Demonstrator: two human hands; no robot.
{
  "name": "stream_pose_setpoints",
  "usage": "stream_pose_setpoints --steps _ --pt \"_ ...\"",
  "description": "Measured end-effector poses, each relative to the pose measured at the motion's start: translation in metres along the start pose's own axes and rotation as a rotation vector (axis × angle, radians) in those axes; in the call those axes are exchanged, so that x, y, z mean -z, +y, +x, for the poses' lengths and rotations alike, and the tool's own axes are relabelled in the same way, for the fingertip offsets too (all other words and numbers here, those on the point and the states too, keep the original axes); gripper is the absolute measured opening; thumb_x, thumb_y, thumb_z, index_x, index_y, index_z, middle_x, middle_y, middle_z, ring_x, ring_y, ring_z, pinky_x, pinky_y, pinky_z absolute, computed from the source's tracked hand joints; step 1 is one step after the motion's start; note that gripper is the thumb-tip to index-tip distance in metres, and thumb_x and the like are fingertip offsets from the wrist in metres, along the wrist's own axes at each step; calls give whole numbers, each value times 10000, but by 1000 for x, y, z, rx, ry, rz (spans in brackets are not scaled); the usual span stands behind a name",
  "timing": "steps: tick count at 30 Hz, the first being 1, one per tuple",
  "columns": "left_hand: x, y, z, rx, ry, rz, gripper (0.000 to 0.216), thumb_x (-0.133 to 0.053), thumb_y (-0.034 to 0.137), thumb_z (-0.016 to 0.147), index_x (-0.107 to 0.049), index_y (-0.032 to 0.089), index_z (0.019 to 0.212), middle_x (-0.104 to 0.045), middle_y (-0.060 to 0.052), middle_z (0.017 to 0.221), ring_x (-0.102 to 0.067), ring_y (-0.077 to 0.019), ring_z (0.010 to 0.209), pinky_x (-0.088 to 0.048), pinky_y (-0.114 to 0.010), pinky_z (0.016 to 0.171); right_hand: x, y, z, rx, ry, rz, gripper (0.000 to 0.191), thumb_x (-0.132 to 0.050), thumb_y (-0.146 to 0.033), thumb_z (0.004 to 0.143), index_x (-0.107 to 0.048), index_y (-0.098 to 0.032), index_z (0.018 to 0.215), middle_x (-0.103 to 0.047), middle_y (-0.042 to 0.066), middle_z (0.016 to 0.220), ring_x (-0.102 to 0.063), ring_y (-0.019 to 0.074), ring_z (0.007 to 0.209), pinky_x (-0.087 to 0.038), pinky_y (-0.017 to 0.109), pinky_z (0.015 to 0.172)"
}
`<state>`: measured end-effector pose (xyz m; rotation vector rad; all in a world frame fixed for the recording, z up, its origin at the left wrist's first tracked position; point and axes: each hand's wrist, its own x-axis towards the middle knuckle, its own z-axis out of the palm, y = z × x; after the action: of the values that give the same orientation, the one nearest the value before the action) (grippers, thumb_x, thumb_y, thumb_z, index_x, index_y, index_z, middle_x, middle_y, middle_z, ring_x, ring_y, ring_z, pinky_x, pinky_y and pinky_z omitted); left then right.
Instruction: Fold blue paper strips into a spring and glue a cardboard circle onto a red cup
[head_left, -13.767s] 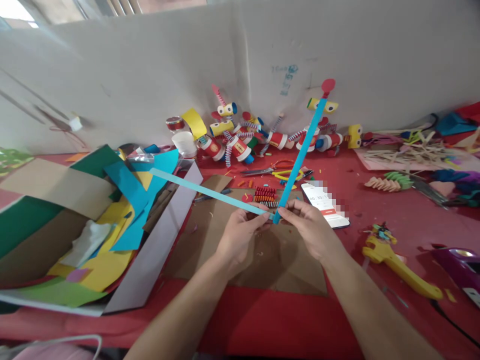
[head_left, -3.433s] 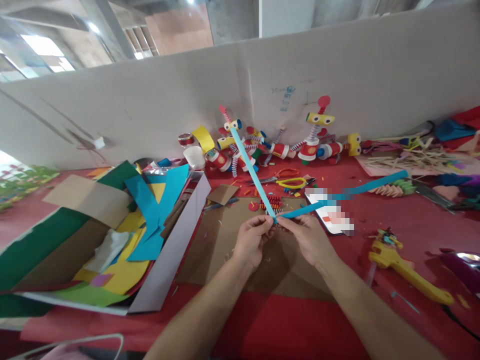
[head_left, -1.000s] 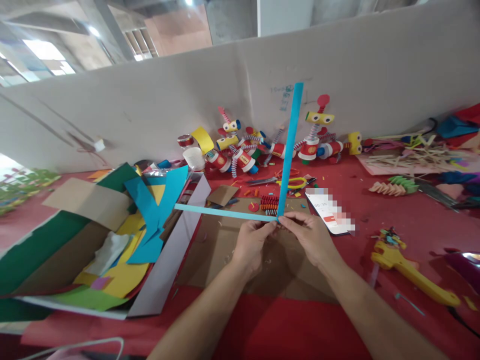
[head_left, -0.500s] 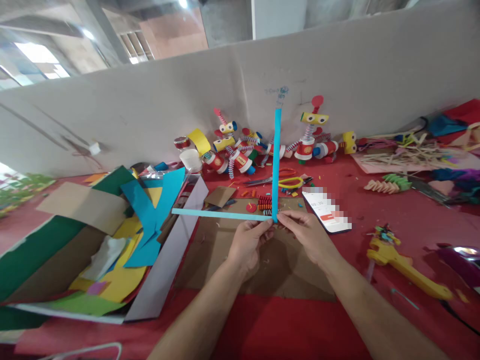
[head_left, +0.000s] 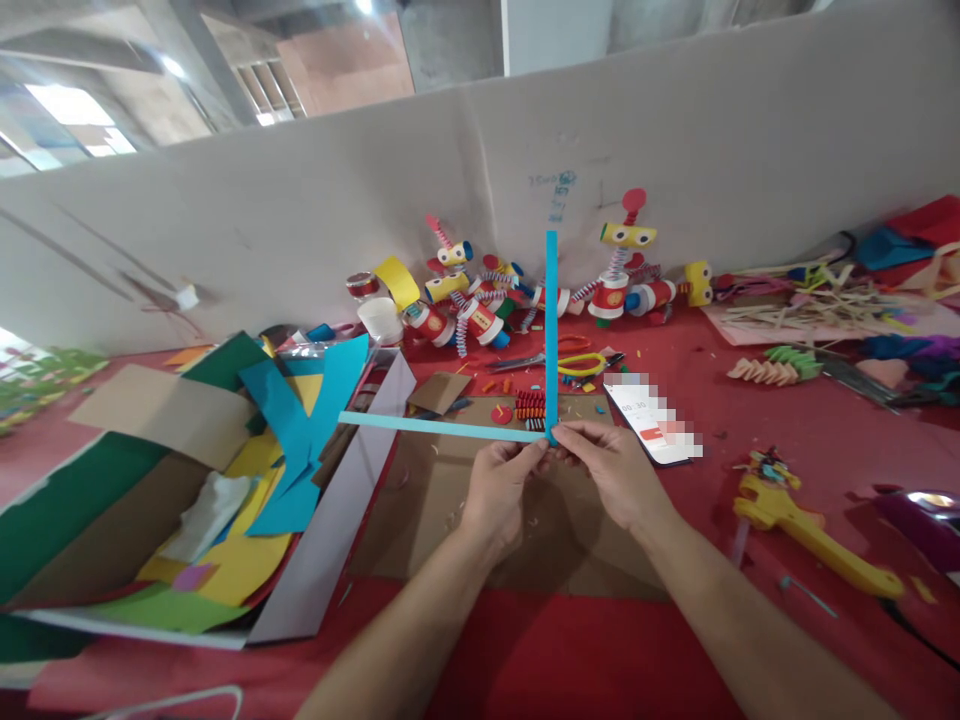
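Two blue paper strips meet at a folded corner between my fingertips. One blue strip (head_left: pixel 442 427) runs flat to the left; the other blue strip (head_left: pixel 552 330) stands straight up. My left hand (head_left: pixel 501 490) pinches the corner from the left. My right hand (head_left: pixel 611 470) pinches it from the right. Both hands hover over a brown cardboard sheet (head_left: pixel 427 520) on the red table (head_left: pixel 585 650). Small folded paper springs (head_left: pixel 530 404) lie just behind the corner.
A box of coloured paper sheets (head_left: pixel 225 480) fills the left. Paper-cup robot figures (head_left: pixel 480 300) stand along the white partition (head_left: pixel 675 150). Scissors (head_left: pixel 577 362), a phone (head_left: pixel 652 425), a yellow glue gun (head_left: pixel 810 530) and a heap of craft sticks (head_left: pixel 817 300) lie to the right.
Over the earlier frames the strips were folded across each other, swapping directions. In the last second the upright strip swung from a rightward lean to vertical; my hands stayed pinched on the corner.
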<state>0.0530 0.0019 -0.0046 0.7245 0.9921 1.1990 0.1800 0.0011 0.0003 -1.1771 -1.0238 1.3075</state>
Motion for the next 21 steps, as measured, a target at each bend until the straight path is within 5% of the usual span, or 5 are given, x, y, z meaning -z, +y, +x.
stream_pose_setpoints --steps 8,15,21 --pt "0 -1 -1 -25 -12 9 128 -717 219 664 -689 98 692 -635 -28 620 -542 -86 593 -421 -210 622 -1 4 1 -29 16 74 194 -726 -328 644 -709 -179 767 -656 15 681 -552 135 647 -423 289 652" --pt "9 0 7 256 -86 -236 44 -654 70 701 -685 78 730 -687 -86 731 -639 -135 690 -519 -256 706 8 -1 7 -136 -59 160 169 -748 -298 594 -705 -173 699 -613 -1 588 -510 105 571 -358 264 562" --pt "8 -3 10 308 -29 -285 124 -582 -10 728 -673 68 698 -682 -69 700 -635 -104 643 -537 -192 647 6 2 7 -151 -67 151 161 -752 -287 580 -701 -174 682 -597 -9 581 -479 96 551 -342 265 556"
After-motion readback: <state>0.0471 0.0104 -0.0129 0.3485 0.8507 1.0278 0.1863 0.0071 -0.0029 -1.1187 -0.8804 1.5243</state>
